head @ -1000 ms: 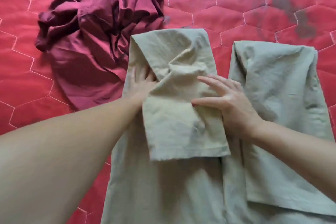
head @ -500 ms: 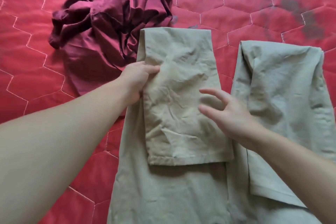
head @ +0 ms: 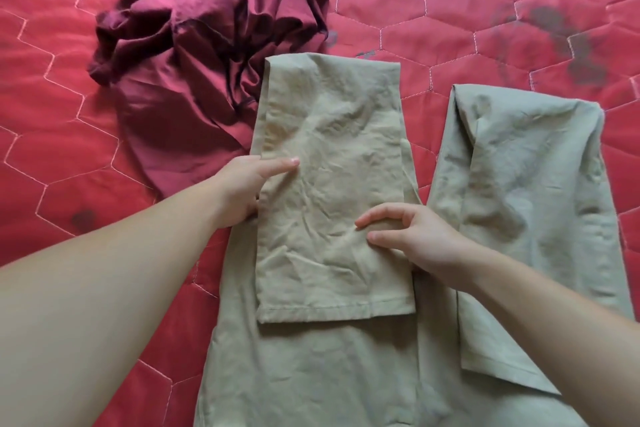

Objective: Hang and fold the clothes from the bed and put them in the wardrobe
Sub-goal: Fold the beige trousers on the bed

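Soft, light khaki trousers [head: 332, 191] on the bed [head: 450, 10]: left hand [head: 247, 189] pinches the folded leg's edge; right hand [head: 419, 239] rests loosely curled on top, grasping nothing. Best gripped at folds.

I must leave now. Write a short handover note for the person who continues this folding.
Left hand: holds the left edge of the folded-up leg of the khaki trousers, thumb on top.
Right hand: fingers curled, fingertips on the same leg's right side.
Trousers lie on the red quilt; both legs are folded up.
Maroon garment: crumpled, untouched.
Left: finish folding the trousers, do the maroon garment, put both into the wardrobe, not in view.
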`<state>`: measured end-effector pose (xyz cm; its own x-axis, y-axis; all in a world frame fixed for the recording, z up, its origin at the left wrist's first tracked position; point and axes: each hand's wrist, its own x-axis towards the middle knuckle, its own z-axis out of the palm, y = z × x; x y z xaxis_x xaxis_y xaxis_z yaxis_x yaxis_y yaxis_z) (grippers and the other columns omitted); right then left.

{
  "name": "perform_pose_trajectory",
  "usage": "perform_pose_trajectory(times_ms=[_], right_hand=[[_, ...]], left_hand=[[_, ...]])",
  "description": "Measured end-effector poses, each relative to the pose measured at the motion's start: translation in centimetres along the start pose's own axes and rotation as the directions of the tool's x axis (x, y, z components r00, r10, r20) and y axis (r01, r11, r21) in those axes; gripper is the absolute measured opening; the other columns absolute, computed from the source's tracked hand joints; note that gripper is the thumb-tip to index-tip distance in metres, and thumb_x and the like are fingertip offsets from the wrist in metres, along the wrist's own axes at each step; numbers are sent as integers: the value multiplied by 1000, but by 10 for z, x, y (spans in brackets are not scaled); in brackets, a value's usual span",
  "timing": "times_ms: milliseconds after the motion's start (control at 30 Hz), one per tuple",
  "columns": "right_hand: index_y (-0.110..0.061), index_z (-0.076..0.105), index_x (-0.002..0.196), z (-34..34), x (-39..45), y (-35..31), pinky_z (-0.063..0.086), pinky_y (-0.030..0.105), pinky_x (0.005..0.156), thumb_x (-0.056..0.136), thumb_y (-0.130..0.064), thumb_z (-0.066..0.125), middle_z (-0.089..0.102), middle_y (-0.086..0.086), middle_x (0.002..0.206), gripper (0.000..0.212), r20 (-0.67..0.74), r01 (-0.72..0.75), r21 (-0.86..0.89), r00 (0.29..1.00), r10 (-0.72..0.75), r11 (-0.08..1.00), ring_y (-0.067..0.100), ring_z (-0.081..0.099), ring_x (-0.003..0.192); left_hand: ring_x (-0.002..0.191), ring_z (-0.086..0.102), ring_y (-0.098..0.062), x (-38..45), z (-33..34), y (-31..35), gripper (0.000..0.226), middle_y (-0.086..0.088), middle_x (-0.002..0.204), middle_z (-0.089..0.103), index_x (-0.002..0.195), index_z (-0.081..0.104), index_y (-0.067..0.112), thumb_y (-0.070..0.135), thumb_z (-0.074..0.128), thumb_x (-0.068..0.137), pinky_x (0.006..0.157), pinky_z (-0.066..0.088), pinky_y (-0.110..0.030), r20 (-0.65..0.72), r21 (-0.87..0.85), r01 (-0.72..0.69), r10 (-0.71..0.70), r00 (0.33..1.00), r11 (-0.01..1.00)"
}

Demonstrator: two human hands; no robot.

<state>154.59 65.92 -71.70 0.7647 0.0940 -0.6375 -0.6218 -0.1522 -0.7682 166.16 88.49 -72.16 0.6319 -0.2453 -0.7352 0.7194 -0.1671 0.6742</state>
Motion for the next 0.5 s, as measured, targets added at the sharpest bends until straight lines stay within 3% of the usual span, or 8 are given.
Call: perform_pose_trajectory(times_ms=[133,233,333,433,500], right_hand=[[-22,75,85,4,-3,-5,45,29,70,84,0,68,68,-1,76,24,-38,-10,-9,999,10,1000,19,56,76],[-22,75,84,8,-6,-7,43,33,77,84,1,67,70,5,90,25,-79,-3,-11,997,2,1000,18,57,83],[-22,76,82,15,-15,-4,43,26,76,85,-1,62,73,3,95,26,-102,-11,13,995,13,1000,13,58,88],[-21,76,85,27,-39,3,38,15,46,83,4,59,70,-6,77,31,-31,-95,-22,995,94,995,5,53,63],[-18,75,85,34,-53,11,51,19,49,86,10,53,69,-3,87,36,40,-172,66,985,170,983,9,59,74]], left_hand=[[88,73,-17,-23,-5,-9,49,-7,108,74,108,72,13,30,80,63,73,60,-29,206,235,191,-241,949,953],[91,73,-18,-42,-7,-34,72,-7,106,75,102,75,12,28,98,36,68,60,-27,228,351,288,-380,897,891],[83,73,-15,-64,3,-59,51,-9,108,74,111,70,9,10,87,63,67,60,-26,132,281,253,-298,945,926],[64,71,-8,-80,10,-75,20,-6,91,77,101,70,8,7,74,81,53,56,-19,-50,177,138,-131,990,975],[59,70,-8,-92,11,-81,16,-2,79,76,98,70,7,10,74,83,51,55,-19,-104,112,124,-112,988,986]])
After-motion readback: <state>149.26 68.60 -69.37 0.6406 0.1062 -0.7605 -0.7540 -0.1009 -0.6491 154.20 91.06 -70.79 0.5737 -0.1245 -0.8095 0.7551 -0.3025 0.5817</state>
